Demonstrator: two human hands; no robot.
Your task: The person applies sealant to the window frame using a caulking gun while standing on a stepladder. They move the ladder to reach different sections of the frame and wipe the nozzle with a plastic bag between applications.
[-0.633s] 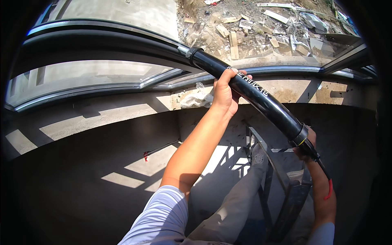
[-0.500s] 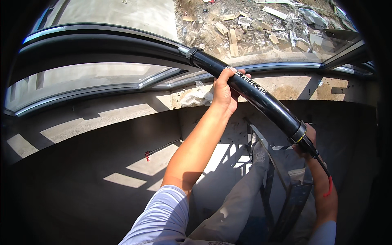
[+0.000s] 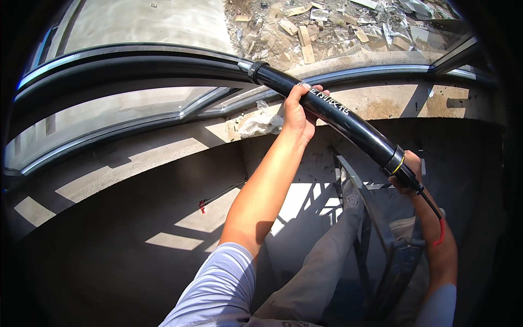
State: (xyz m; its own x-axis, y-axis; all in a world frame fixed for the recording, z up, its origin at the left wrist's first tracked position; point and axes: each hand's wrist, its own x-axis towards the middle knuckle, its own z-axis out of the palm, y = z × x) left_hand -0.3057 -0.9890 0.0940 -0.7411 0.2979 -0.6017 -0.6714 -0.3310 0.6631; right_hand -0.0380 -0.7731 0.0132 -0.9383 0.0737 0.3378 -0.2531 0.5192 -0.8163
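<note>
"Holding what, exactly?"

"A black sealant gun (image 3: 351,125) — the left hand (image 3: 299,111) is wrapped round its barrel, the right hand (image 3: 408,171) closed round its rear end. It slants down from the window frame (image 3: 131,71) toward the right forearm."

"Anything hard to make out?"

"Whether its nozzle (image 3: 243,66) touches the frame, I can't tell. Most of the right fingers are hidden behind the gun, so any trigger is too. The left palm goes under the barrel. A thin rod with a red end (image 3: 440,231) trails from its rear, over the right forearm."

"And around the gun?"

"Just below its barrel, crumpled clear plastic (image 3: 261,122) on a concrete ledge (image 3: 381,103). Further below, a metal stand (image 3: 397,267) partly blocks the legs — one shoe (image 3: 351,199) shows beside it. Beyond the gun, outside, lie scattered scraps (image 3: 316,32)."
</note>
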